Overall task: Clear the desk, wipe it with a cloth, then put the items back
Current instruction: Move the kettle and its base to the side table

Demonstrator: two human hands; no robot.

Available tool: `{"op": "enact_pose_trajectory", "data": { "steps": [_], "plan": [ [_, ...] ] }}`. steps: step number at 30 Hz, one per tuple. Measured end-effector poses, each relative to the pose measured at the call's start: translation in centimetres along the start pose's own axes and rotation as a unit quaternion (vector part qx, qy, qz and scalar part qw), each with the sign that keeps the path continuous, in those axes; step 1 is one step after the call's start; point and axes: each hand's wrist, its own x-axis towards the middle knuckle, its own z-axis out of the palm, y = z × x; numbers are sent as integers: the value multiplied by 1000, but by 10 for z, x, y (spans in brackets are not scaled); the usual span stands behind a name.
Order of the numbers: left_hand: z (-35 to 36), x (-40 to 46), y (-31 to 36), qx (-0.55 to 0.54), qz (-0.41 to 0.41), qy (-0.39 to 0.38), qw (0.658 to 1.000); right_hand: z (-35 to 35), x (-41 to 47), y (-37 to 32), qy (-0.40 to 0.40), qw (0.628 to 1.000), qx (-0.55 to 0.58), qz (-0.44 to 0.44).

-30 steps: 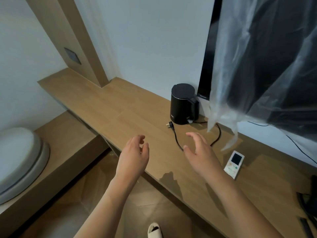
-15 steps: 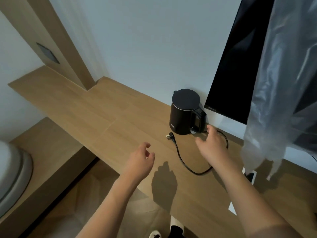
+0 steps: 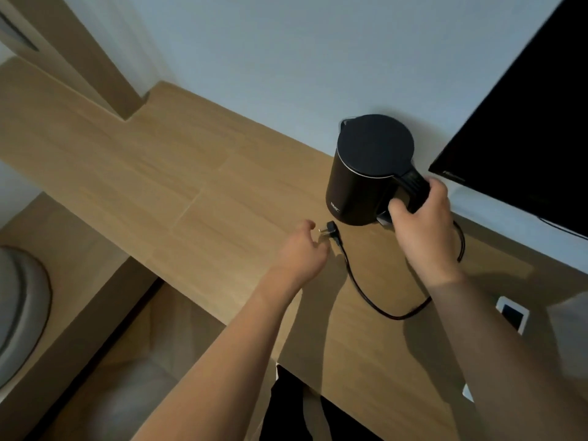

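Kettle (image 3: 362, 179), black and cylindrical with a flat round lid, a thin silver band under the lid and small pale lettering low on its side, stands upright on the wooden bench (image 3: 152, 173) close to the white wall. The right hand (image 3: 420, 227) curls its fingers round the kettle's black handle. The black cord (image 3: 366, 294) loops across the bench to its plug (image 3: 329, 230). The left hand (image 3: 302, 253) hovers loosely curled just beside the plug, holding nothing. A white remote (image 3: 512, 313) lies near the right forearm.
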Motion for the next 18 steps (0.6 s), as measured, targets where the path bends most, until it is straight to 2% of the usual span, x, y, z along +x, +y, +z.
{"op": "enact_pose_trajectory", "data": {
  "steps": [4, 9, 14, 18],
  "plan": [
    [27, 41, 2, 18, -21, -21, 999, 7, 15, -4, 13, 999, 36, 13],
    [51, 68, -3, 14, -23, 33, 999, 9, 30, -4, 20, 993, 99, 58],
    [59, 74, -7, 35, 5, 55, 998, 7, 34, 5, -33, 997, 61, 21],
    [54, 73, -15, -12, 6, 66, 998, 12, 36, 13, -11, 1000, 21, -5]
  ]
}}
